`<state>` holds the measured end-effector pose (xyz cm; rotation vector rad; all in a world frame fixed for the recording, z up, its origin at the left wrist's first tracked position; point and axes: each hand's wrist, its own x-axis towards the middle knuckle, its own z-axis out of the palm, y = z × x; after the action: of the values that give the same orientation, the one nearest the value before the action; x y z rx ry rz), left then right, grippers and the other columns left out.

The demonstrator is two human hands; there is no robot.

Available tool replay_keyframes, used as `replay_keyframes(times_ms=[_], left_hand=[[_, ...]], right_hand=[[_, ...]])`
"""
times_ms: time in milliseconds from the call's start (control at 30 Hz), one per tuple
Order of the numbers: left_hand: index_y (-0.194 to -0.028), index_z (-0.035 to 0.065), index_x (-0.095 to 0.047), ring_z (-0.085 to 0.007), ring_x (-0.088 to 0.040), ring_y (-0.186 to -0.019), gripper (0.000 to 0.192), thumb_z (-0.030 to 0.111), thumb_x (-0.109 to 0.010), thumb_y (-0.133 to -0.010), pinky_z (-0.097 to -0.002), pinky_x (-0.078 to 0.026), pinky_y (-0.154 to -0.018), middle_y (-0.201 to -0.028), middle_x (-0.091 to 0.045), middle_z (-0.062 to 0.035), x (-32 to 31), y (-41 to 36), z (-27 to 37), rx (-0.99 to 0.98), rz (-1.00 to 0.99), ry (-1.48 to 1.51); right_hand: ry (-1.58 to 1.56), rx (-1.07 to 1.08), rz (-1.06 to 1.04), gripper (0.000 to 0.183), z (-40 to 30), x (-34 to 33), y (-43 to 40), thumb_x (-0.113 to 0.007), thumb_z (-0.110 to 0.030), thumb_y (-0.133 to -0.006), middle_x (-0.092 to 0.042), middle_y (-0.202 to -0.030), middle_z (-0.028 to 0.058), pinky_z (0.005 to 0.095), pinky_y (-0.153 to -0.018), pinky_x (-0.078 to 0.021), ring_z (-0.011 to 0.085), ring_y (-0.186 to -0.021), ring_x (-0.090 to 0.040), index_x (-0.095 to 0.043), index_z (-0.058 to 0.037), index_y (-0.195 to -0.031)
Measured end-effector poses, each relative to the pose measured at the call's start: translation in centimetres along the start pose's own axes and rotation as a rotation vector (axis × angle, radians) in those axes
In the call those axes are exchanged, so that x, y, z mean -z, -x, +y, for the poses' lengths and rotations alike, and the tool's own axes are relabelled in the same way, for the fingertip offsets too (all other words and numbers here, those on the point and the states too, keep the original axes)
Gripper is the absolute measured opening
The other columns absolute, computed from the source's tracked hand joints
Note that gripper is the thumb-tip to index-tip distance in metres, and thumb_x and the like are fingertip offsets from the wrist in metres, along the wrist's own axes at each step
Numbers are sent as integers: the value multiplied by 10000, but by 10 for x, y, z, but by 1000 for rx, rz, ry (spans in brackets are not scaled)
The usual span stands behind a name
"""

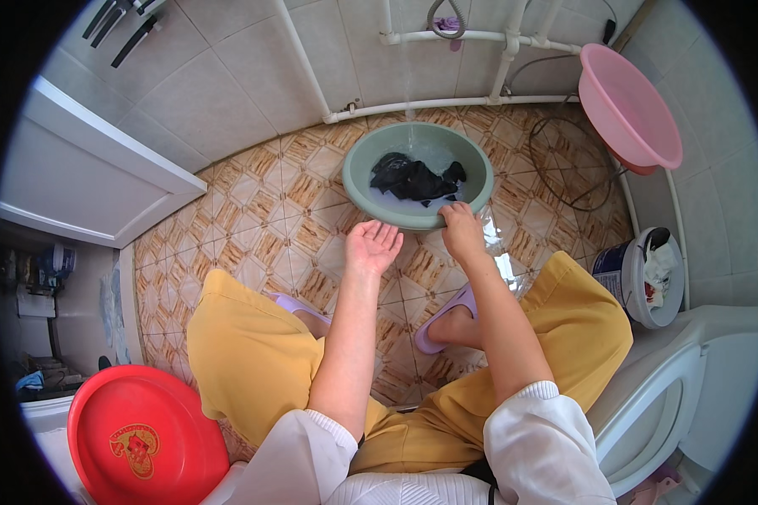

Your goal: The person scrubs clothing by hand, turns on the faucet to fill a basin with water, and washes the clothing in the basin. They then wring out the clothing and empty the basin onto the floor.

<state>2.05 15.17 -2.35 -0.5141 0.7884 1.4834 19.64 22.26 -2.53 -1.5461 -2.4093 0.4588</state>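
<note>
A green plastic basin (pixel 357 183) stands on the tiled floor before me. Black cloth (pixel 417 180) lies partly under cloudy water in it, and a thin stream of water (pixel 409 82) falls into its far side. My right hand (pixel 462 230) grips the near right rim, fingers over the edge. Palm up, my left hand (pixel 374 245) is just at the near left of the basin, its fingers slightly curled and holding nothing; whether its fingertips touch the basin I cannot tell.
A pink basin (pixel 631 107) leans at the back right, above a looped hose (pixel 534 151). At right are a bucket (pixel 638 278) with waste and a toilet (pixel 650 416). A red basin (pixel 151 435) is at lower left, a white door (pixel 101 164) at left. White pipes (pixel 417 104) line the wall.
</note>
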Motion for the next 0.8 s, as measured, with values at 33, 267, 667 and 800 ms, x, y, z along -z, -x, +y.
replay_keyframes(times_ms=[33,267,667,800], left_hand=[[-1187,18,-421,-264,-398,-1217,381,166,-468,-839,-446,-304,-1033,-1252,-450,-136,0,0,0,0,0,0],[-1193,18,-414,-267,-393,-1219,388,169,-470,-840,-450,-304,-1033,-1255,-442,-141,-1,1,0,-6,6,2],[-1195,17,-415,-265,-393,-1219,387,177,-464,-846,-452,-299,-1039,-1256,-440,-138,-2,2,0,-7,1,-6],[-1201,17,-411,-265,-387,-1225,391,175,-463,-847,-452,-293,-1043,-1260,-436,-139,-3,4,-1,-10,1,-6]], right_hand=[[-2,2,4,248,0,0,0,-501,-21,-770,-571,-1030,71,577,-975,-343,248,-1130,-470,-604,-93,-984],[-6,0,12,242,0,-2,0,-497,-25,-775,-572,-1027,68,581,-974,-343,250,-1137,-468,-604,-94,-980],[-13,3,16,251,0,-1,0,-500,-11,-765,-572,-1021,70,584,-970,-341,251,-1132,-471,-607,-95,-976],[-14,3,14,252,-1,0,1,-499,-9,-764,-573,-1018,69,584,-971,-341,251,-1131,-472,-609,-93,-975]])
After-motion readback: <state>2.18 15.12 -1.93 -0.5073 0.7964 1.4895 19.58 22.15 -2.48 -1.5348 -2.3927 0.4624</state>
